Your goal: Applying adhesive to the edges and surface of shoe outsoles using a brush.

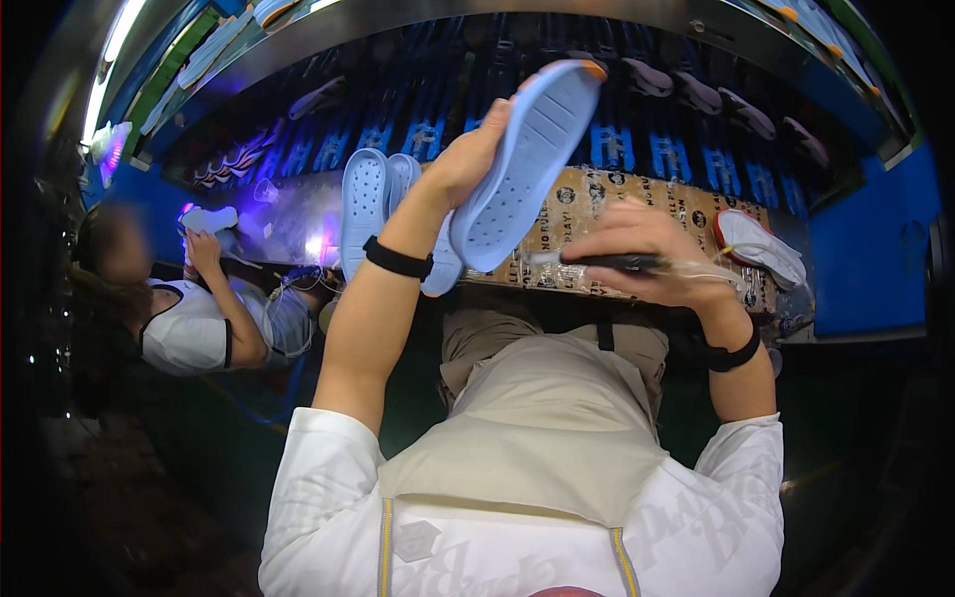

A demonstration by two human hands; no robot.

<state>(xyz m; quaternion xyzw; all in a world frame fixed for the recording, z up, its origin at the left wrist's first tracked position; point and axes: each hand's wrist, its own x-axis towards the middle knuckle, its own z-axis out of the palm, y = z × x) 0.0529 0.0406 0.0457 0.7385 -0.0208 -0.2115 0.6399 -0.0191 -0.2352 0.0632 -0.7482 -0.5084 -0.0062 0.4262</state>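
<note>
Tilted upright in front of me is a light blue shoe sole [524,164] with small holes and grooves and an orange patch at its far end. My left hand [473,154] is closed round its left edge, thumb and fingers partly behind it. My right hand [647,249] grips a slim tool [617,262] with a black handle and a pale tip, blurred by motion. That tip points left at the near end of the sole, a short way apart from it. A thin clear tube or cord [701,270] runs along the right hand towards the wrist.
More light blue soles [365,194] stand left of my forearm. A white and red shoe upper [761,249] lies right on the printed bench cover [686,204]. Behind is a dark rack with blue holders [612,149]. At left, a co-worker [214,323] holds a sole under purple light.
</note>
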